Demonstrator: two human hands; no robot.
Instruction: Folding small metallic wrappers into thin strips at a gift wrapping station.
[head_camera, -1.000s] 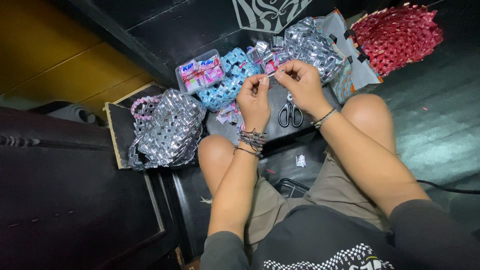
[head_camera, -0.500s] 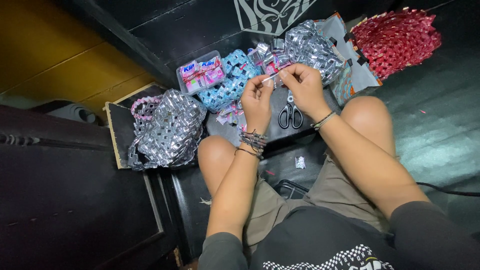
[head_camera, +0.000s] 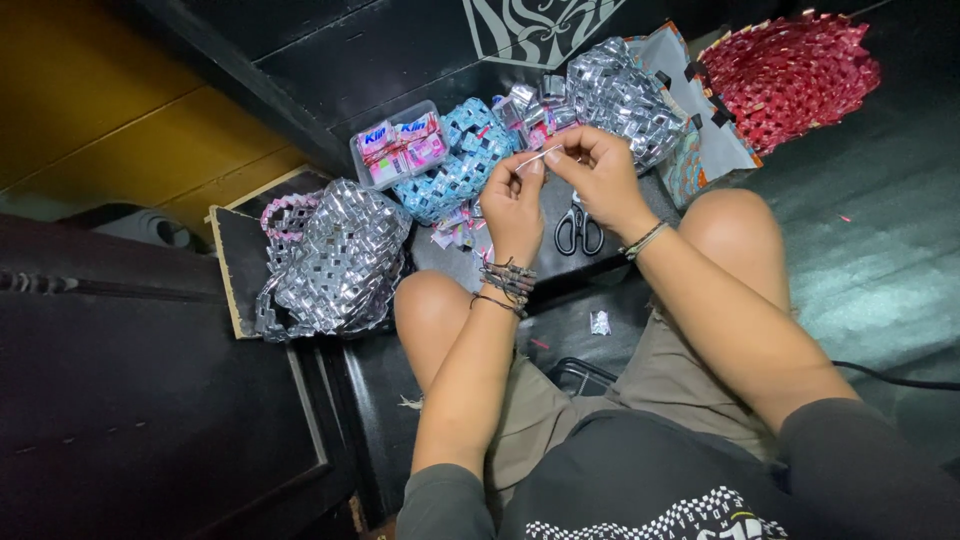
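My left hand (head_camera: 513, 197) and my right hand (head_camera: 597, 172) meet above my knees, both pinching a thin folded silver foil strip (head_camera: 537, 156) between the fingertips. Black scissors (head_camera: 577, 230) lie on the dark board just under my right hand. Beyond the hands sit a blue woven foil piece (head_camera: 455, 170) and a silver woven foil piece (head_camera: 622, 93). Several small folded wrappers (head_camera: 455, 233) lie loose left of my left hand.
A silver woven bag (head_camera: 335, 262) with a pink handle rests on a board at the left. A clear box of pink wrappers (head_camera: 400, 148) stands behind it. A red woven basket (head_camera: 790, 70) sits at the far right. Dark furniture (head_camera: 130, 400) fills the left side.
Both hands have stayed together on the strip, with only small finger movements; the view has shifted slightly.
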